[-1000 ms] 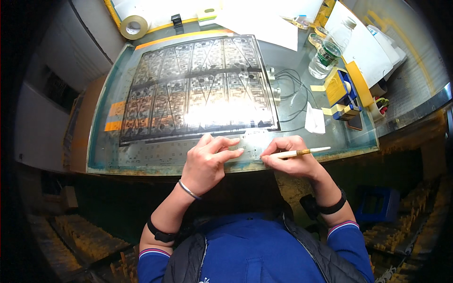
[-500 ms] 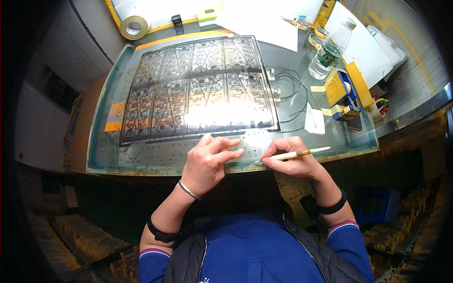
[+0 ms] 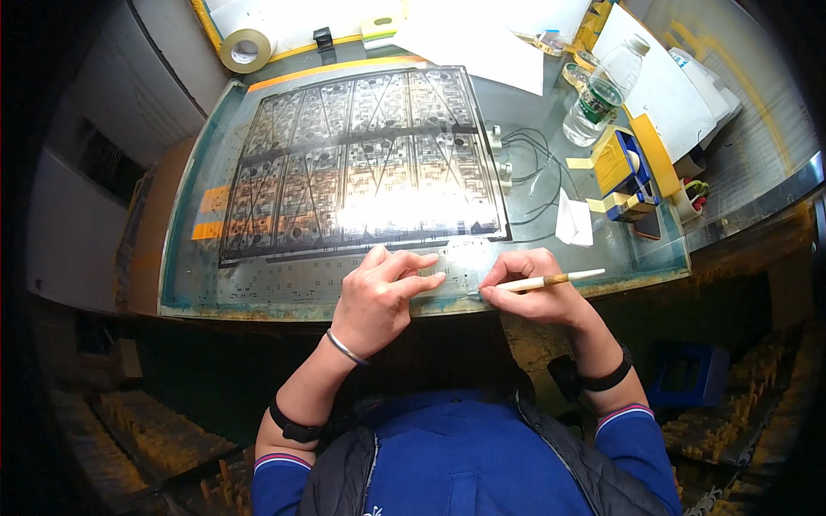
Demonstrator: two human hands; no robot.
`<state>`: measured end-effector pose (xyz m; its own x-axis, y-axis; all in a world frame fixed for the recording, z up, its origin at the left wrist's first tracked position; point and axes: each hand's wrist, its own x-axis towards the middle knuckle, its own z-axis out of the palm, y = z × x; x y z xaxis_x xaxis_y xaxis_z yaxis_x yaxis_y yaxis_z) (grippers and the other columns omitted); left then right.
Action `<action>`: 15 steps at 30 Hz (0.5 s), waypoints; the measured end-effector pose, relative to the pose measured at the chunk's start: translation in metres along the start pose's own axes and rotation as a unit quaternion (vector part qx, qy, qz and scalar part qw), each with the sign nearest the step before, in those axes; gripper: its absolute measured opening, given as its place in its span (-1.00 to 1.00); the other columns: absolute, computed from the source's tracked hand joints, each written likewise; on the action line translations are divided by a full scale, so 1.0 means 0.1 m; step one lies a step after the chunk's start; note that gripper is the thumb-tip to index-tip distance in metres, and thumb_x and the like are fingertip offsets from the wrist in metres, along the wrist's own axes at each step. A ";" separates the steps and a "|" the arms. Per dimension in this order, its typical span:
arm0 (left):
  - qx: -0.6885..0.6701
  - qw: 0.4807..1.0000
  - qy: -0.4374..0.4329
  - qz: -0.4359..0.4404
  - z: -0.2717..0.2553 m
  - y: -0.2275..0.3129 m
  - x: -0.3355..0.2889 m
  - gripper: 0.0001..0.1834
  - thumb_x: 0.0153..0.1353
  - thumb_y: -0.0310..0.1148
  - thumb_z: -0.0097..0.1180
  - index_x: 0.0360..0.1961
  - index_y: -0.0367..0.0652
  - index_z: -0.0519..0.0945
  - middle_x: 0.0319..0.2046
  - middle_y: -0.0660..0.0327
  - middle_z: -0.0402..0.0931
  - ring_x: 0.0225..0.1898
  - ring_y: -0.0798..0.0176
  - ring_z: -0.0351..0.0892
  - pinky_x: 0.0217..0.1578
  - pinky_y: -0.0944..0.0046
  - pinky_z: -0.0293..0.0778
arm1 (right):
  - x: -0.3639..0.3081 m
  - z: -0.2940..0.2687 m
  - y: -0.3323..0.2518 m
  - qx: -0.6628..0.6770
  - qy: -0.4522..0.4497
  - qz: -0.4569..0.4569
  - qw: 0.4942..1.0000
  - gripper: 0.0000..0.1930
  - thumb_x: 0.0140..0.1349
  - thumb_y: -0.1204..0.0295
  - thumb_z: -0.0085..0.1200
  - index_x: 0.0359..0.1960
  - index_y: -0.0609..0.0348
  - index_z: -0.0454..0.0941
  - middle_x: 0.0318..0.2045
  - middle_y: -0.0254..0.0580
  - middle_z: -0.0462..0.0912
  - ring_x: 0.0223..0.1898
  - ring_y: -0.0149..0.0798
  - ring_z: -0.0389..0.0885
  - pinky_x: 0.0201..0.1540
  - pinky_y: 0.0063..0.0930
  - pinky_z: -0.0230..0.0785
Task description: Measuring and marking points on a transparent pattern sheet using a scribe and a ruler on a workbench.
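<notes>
My right hand (image 3: 535,285) grips a slim white pen-shaped tool (image 3: 585,275) with a brownish band. Its thin tip points left, close to the glass near the table's front edge; I cannot tell whether it touches. To the left, my left hand (image 3: 376,295) rests at the same edge, thumb and forefinger stretched rightward and apart, nothing visible between them. Just beyond both hands, a dark film sheet with circuit patterns (image 3: 370,155) lies on the glass-topped table (image 3: 194,284). A bright glare hides part of its near right area.
Right of the film are thin black cables (image 3: 542,150), a folded white paper (image 3: 574,219), a blue tape dispenser (image 3: 626,172) and a water bottle (image 3: 602,95). At the back stand a tape roll (image 3: 245,52) and a black clip (image 3: 323,39). Orange tape (image 3: 209,215) lies at the film's left side.
My right hand and the tool have shifted very slightly to the right. My left hand stays practically still.
</notes>
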<state>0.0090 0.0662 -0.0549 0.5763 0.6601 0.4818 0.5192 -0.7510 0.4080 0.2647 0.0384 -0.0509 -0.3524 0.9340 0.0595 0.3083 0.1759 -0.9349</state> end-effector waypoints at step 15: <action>-0.016 1.000 0.000 -0.008 0.00 0.01 0.00 -0.55 -0.11 -0.72 0.08 -0.25 0.03 0.76 -0.15 0.31 0.66 -0.33 0.16 0.47 -0.27 0.26 0.50 | 0.00 -0.02 -0.03 -0.014 -0.026 0.018 0.999 -0.88 0.09 0.45 0.26 -0.43 0.27 0.67 -0.54 -0.25 0.67 -0.47 -0.46 0.62 -0.40 -0.54 0.42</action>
<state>0.0095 0.0652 -0.0547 0.5673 0.6725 0.4752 0.5088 -0.7400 0.4398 0.2658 0.0388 -0.0474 -0.3853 0.9228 0.0070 0.3465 0.1516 -0.9257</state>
